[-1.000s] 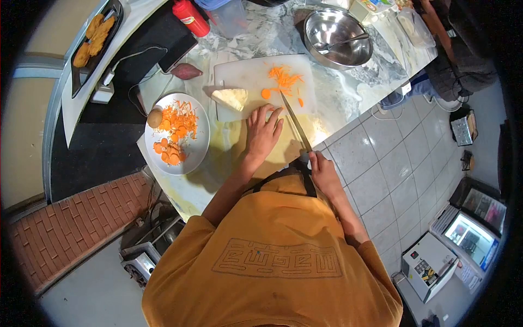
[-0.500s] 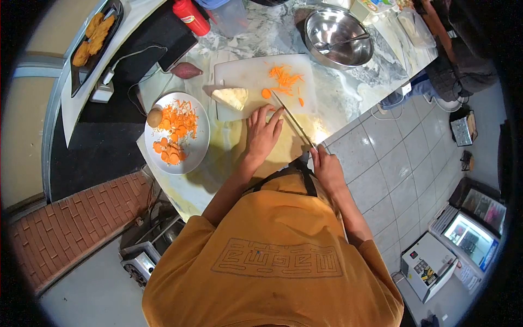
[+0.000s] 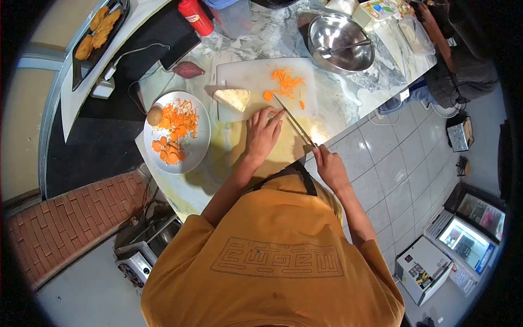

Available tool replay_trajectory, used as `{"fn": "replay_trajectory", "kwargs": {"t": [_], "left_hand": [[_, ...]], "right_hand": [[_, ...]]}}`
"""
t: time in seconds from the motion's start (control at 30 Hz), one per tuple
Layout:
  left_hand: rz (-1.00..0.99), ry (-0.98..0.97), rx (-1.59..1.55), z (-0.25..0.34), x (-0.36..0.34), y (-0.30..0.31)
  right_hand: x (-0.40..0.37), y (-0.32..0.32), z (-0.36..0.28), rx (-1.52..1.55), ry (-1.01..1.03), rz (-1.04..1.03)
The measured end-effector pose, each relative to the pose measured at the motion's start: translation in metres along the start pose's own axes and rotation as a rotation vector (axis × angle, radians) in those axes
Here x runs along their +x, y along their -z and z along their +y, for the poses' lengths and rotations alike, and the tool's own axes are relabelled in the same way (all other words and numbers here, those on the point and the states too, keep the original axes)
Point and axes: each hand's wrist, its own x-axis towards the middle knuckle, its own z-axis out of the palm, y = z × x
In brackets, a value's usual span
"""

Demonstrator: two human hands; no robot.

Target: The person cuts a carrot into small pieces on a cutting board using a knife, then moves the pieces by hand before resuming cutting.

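Observation:
My right hand [image 3: 330, 168] grips the handle of a knife [image 3: 296, 124], its blade slanting up and left over the near edge of the white cutting board [image 3: 234, 71]. Beside the blade, my left hand [image 3: 262, 135] has its fingers bent down at the board's near edge. A bit of orange carrot [image 3: 273, 111] shows at those fingertips, mostly hidden by them. Carrot shreds [image 3: 287, 82], a round carrot slice [image 3: 267, 95] and a small carrot piece [image 3: 302, 104] lie on the board. A pale wedge-shaped chunk [image 3: 233, 99] rests left of them.
At left stands a white plate [image 3: 201, 147] of carrot shreds and slices with a round brown item [image 3: 154, 116]. Beyond the board are a purple root vegetable [image 3: 188, 70], a red bottle [image 3: 196, 17] and a steel bowl [image 3: 338, 32] holding a utensil. Another person's arm [image 3: 437, 38] is at far right.
The whole view has shifted slightly. My hands and the knife keep nearly the same place on the board. At far right, the other person's arm has come further into view.

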Motion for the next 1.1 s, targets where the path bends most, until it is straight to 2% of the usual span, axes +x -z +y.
{"fn": "replay_trajectory", "kwargs": {"t": [0.57,0.77,0.97,1.1], "left_hand": [[0.007,-0.035,0.018,-0.005,0.000,-0.002],[0.008,-0.058,0.038,0.000,-0.001,0.002],[-0.016,-0.043,0.103,0.003,-0.003,0.001],[-0.002,-0.030,0.113,0.007,-0.002,-0.001]], "right_hand": [[0.014,0.016,0.013,0.001,0.041,-0.104],[0.006,0.012,-0.008,0.022,-0.093,-0.132],[0.001,-0.006,-0.007,0.247,-0.101,-0.083],[-0.002,0.003,-0.007,0.277,-0.097,-0.081]]}}
